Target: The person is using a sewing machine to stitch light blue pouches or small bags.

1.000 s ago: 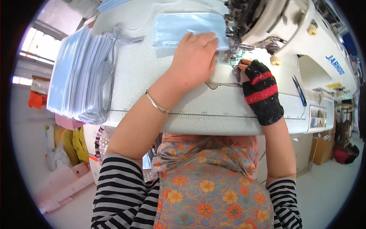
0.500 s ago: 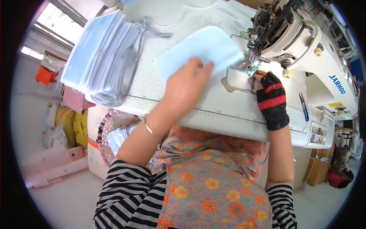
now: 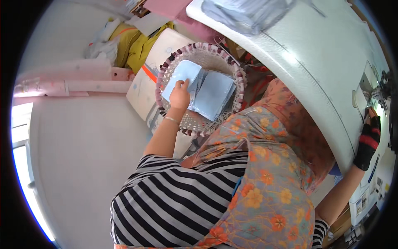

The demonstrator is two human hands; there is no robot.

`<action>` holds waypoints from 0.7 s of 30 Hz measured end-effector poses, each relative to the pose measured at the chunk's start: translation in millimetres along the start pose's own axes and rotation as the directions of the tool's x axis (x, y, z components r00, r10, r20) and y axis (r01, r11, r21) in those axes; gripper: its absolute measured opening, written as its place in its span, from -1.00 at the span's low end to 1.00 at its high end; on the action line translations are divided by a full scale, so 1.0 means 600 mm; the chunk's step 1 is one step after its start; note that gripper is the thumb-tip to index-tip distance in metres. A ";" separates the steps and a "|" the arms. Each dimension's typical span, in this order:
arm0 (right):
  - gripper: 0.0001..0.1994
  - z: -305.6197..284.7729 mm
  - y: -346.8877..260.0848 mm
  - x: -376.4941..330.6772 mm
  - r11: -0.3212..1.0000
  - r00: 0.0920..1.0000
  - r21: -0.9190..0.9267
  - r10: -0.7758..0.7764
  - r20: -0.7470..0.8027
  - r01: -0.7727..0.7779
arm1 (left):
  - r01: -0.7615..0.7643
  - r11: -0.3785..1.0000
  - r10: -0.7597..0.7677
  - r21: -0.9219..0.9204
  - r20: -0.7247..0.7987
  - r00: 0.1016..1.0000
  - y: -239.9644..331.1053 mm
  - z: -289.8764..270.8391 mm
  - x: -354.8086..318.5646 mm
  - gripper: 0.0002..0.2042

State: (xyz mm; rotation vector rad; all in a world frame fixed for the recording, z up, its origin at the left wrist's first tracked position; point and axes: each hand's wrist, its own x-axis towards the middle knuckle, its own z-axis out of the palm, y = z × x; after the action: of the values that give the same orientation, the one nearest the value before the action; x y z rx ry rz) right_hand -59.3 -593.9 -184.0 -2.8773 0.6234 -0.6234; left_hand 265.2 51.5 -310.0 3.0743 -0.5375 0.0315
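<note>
My bare left hand (image 3: 180,96), with a bangle at the wrist, pinches a light blue fabric piece (image 3: 185,69) by its edge. The piece is over the left side of a round mesh basket (image 3: 200,46) whose rim is wrapped in dark and pink cloth. Inside lies a stack of similar light blue pieces (image 3: 214,94). Far to the right, my right hand (image 3: 368,143), in a black and red fingerless glove, rests by the sewing machine's (image 3: 376,96) needle area. Its fingertips are drawn together there; anything between them is too small to make out.
The white sewing table (image 3: 306,54) curves along my right, with bundled fabric pieces (image 3: 248,14) on its far end. Yellow cloth (image 3: 141,47) and pale rolls (image 3: 83,87) lie beyond the basket. Scissors (image 3: 373,168) lie near my right wrist.
The view has swung left and down. My left hand has carried the blue fabric piece from the tabletop to the basket. My right hand remains by the machine's needle area.
</note>
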 end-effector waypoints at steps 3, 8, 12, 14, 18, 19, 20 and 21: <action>-0.72 0.003 0.006 -0.001 1.000 1.000 -0.019 -0.017 -0.004 0.016 | 0.051 0.978 -0.012 -0.201 0.190 0.982 -0.001 0.033 0.018 -0.60; -0.73 0.011 -0.001 -0.003 0.991 0.992 0.041 0.128 -0.001 -0.128 | -0.304 0.846 0.063 -0.438 -0.483 0.873 0.091 -0.129 0.146 -0.66; -0.75 0.010 -0.024 -0.005 0.997 0.995 0.067 0.032 -0.089 -0.026 | -0.690 0.724 0.310 -0.012 -0.887 0.341 0.222 -0.365 0.258 -0.75; -0.76 0.008 -0.038 -0.003 0.998 0.995 0.055 0.029 -0.092 -0.024 | -0.703 0.709 0.428 0.053 -0.824 0.370 0.297 -0.441 0.291 -0.74; -0.79 0.006 -0.065 -0.003 0.991 0.986 0.130 0.061 -0.155 -0.041 | -0.529 0.828 0.543 0.185 -0.500 0.675 0.400 -0.505 0.334 -0.60; -0.80 0.005 -0.068 -0.003 0.992 0.987 0.126 0.046 -0.154 -0.027 | -0.421 0.870 0.483 0.257 -0.272 0.832 0.413 -0.510 0.343 -0.58; -0.80 0.008 -0.072 -0.003 0.984 0.983 0.173 0.067 -0.172 -0.037 | -0.482 0.846 0.532 0.229 -0.294 0.794 0.413 -0.516 0.350 -0.58; -0.80 0.007 -0.073 -0.003 0.984 0.981 0.175 0.077 -0.179 -0.045 | -0.508 0.828 0.561 0.239 -0.345 0.752 0.412 -0.521 0.359 -0.58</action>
State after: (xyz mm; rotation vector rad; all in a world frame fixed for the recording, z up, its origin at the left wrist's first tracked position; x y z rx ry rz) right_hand -42.9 -553.7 -179.0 -2.6516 0.6452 -0.8960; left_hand 378.4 -246.6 11.9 2.7694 -1.4018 0.7184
